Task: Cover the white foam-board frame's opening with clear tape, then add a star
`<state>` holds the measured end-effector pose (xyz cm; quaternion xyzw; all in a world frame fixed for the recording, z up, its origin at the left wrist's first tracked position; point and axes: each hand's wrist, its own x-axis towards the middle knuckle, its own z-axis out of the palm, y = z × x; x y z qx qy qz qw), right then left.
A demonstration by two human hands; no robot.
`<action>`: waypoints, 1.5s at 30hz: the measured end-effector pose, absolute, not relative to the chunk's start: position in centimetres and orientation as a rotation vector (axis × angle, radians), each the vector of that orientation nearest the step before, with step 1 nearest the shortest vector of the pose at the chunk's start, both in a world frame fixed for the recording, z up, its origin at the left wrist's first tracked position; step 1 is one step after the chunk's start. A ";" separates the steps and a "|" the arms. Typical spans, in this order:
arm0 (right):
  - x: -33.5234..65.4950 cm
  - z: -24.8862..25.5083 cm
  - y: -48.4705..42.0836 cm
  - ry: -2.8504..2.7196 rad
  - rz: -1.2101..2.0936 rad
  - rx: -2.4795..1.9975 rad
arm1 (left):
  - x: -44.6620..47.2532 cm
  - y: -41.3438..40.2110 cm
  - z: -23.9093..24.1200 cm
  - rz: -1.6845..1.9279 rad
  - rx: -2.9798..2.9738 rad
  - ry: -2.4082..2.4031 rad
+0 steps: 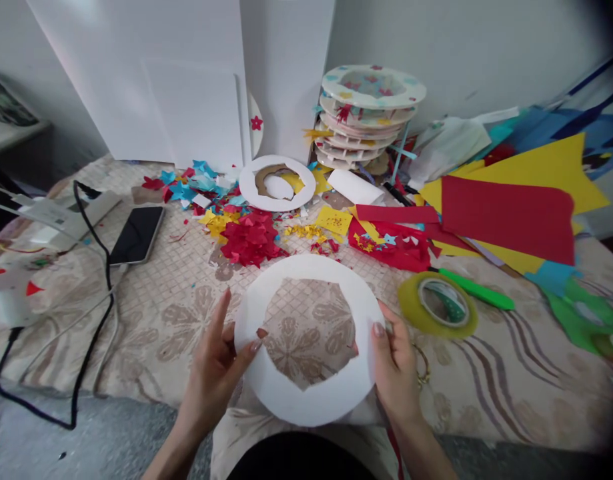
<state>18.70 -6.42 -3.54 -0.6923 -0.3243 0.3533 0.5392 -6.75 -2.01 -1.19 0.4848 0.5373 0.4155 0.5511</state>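
over the near edge of the cloth-covered table (466, 387), holding a white ring (316, 407) by opposite sides, pinched in the half-open left hand (216, 360) with forefinger raised, and clasped in the right hand (399, 363) with thumb on top and fingers beneath

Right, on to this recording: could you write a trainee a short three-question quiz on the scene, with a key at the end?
1. What are the left hand and right hand holding between them?
2. True or false: in the picture, the phone lies to the left of the tape roll.
3. What colour is the long, slim object beside the tape roll? A) red B) green C) blue

Key: 1. A white ring. 2. True. 3. B.
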 end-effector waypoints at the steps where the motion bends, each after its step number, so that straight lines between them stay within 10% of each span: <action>1: 18.7 -3.7 -6.5 -0.758 0.837 -1.637 | -6.9 -1.9 -1.2 0.956 1.185 1.280; 25: 18.5 -4.5 -7.5 -0.824 0.862 -1.701 | -7.5 -1.7 -2.4 0.879 1.136 1.313; 45: 40.5 0.4 -4.7 -1.450 -0.028 -2.237 | -8.7 -0.6 -4.4 0.671 1.693 1.664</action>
